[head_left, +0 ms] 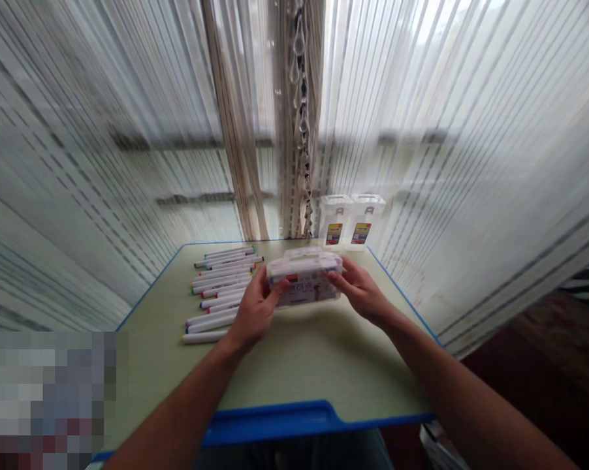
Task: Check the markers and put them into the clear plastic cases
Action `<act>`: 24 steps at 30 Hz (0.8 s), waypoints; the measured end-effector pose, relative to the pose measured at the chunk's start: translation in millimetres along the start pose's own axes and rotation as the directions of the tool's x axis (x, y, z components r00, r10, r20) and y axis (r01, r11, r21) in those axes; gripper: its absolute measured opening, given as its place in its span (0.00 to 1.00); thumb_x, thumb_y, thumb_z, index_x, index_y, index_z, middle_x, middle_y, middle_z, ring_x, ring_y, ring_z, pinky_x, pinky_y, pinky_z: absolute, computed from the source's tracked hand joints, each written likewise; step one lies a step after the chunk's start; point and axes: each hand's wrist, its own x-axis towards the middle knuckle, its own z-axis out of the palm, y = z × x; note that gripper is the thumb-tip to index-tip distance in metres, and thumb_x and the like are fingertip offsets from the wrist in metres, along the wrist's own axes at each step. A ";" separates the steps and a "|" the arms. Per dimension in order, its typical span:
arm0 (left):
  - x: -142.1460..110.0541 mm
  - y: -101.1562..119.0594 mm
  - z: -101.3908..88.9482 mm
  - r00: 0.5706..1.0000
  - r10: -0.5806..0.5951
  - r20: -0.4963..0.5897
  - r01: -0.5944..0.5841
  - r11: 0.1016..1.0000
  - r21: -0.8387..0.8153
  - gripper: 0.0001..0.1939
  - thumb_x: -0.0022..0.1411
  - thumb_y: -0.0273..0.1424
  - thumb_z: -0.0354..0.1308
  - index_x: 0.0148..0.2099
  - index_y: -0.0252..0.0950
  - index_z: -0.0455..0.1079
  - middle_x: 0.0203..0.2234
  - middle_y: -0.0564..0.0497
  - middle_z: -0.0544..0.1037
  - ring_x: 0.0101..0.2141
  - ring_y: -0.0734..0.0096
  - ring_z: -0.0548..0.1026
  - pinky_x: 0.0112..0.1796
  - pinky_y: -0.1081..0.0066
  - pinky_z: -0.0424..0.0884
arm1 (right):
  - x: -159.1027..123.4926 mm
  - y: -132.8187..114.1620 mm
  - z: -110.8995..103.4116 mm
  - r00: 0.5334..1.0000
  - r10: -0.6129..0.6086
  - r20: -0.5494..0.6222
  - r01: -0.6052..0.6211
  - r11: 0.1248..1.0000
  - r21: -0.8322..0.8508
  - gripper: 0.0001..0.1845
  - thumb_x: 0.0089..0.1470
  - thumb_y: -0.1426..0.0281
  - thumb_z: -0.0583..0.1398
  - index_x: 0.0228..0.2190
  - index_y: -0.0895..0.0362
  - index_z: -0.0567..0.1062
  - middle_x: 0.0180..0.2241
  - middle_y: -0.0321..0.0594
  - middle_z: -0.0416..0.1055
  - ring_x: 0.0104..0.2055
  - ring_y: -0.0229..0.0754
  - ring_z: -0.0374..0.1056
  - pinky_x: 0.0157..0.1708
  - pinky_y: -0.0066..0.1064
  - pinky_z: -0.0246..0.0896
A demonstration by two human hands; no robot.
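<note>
Between my two hands is a clear plastic marker case (304, 277) with a carry handle on top and a printed label on its front. It is held a little above the table, and white markers seem to show through it. My left hand (261, 303) grips its left end, thumb on the front face. My right hand (356, 286) closes on the right end, its thumb also on the front. Left of the case lie several white markers (221, 301) with coloured ends, spread in a rough column; my left hand covers the ends of some.
Two clear cases (334, 222) with yellow and red labels stand at the table's back right. The pale green table (324, 365) has a blue edge with a raised front lip (275, 421). String curtains (177, 130) and a bead strand (302, 117) hang close behind it.
</note>
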 end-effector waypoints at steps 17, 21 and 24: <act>-6.4 3.9 -10.2 0.985 0.114 0.130 -0.130 0.983 0.126 0.18 0.59 0.31 0.68 0.52 0.38 0.73 0.39 0.50 0.77 0.40 0.70 0.74 0.42 0.75 0.68 | -3.1 -3.0 -20.3 0.998 0.054 0.039 -0.057 0.996 0.064 0.24 0.45 0.67 0.73 0.46 0.54 0.81 0.41 0.42 0.80 0.44 0.44 0.74 0.44 0.34 0.68; -5.1 3.0 -5.8 0.992 0.082 0.096 -0.089 0.993 0.071 0.21 0.59 0.36 0.68 0.53 0.36 0.72 0.43 0.46 0.79 0.45 0.63 0.76 0.48 0.69 0.70 | -1.8 -3.5 -19.3 0.997 0.053 0.060 -0.058 0.995 0.083 0.23 0.47 0.65 0.72 0.46 0.56 0.80 0.42 0.43 0.80 0.45 0.46 0.75 0.49 0.38 0.68; -3.6 2.4 -2.1 0.998 0.046 0.041 -0.047 0.999 0.009 0.22 0.59 0.42 0.67 0.50 0.34 0.73 0.44 0.44 0.80 0.47 0.59 0.78 0.48 0.66 0.73 | -1.5 -0.9 -15.1 0.989 0.133 0.071 -0.138 0.987 0.082 0.21 0.52 0.59 0.69 0.45 0.57 0.80 0.41 0.44 0.80 0.40 0.45 0.76 0.40 0.36 0.73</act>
